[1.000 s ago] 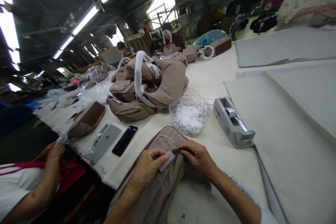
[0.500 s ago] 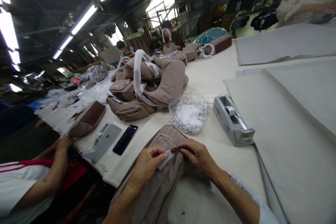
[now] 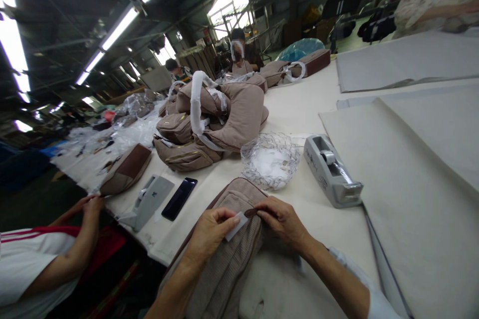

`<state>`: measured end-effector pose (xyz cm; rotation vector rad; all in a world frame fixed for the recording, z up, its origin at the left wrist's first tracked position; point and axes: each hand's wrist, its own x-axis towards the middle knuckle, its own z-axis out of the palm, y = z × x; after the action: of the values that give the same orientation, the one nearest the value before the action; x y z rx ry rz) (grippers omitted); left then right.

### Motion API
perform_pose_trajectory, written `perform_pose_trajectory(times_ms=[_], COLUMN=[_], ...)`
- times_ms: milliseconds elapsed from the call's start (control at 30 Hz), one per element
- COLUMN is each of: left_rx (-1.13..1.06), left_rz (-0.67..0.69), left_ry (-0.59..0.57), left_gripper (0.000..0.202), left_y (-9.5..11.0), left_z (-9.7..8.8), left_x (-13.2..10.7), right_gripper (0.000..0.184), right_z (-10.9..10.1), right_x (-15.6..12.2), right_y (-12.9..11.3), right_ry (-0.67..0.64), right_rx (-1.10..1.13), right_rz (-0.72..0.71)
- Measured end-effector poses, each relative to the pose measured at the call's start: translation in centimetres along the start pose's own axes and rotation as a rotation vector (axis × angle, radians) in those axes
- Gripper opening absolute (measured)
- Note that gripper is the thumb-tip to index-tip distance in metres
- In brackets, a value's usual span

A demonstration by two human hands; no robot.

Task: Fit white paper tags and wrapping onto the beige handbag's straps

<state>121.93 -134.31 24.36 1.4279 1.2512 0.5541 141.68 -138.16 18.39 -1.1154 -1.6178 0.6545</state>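
A beige bag (image 3: 224, 264) lies on the white table (image 3: 299, 109) right in front of me. My left hand (image 3: 210, 233) pinches a small white slip (image 3: 235, 226) against the bag's top. My right hand (image 3: 283, 220) pinches a dark brown zipper pull (image 3: 251, 212) on the same bag, just right of the slip. The two hands are a few centimetres apart.
A grey tape dispenser (image 3: 331, 172) and a clear plastic bundle (image 3: 270, 160) lie beyond my hands. A black phone (image 3: 178, 199), a second dispenser (image 3: 147, 202) and a pile of beige bags (image 3: 213, 122) sit left. Large paper sheets (image 3: 422, 159) cover the right. A co-worker's arm (image 3: 80, 246) rests at the left edge.
My hands have barely shifted on the bag. The co-worker's hand at the left has moved up toward the table edge.
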Motion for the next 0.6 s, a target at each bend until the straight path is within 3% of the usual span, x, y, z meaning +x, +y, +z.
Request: perform_pose_trajectory(times_ms=[167,600], left_rx=[0.043,0.037], left_rz=[0.021,0.025], left_ry=[0.022,-0.009], left_gripper=[0.033,0.035], left_y=[-0.1,0.4], left_z=[-0.4,0.7], left_x=[-0.3,0.0], right_gripper=[0.014,0.015], right_z=[0.1,0.1], right_x=[0.3,0.0], right_y=[0.0,0.0], right_ry=[0.010,-0.003], right_rx=[0.002,-0.045], right_rz=[-0.003,-0.077])
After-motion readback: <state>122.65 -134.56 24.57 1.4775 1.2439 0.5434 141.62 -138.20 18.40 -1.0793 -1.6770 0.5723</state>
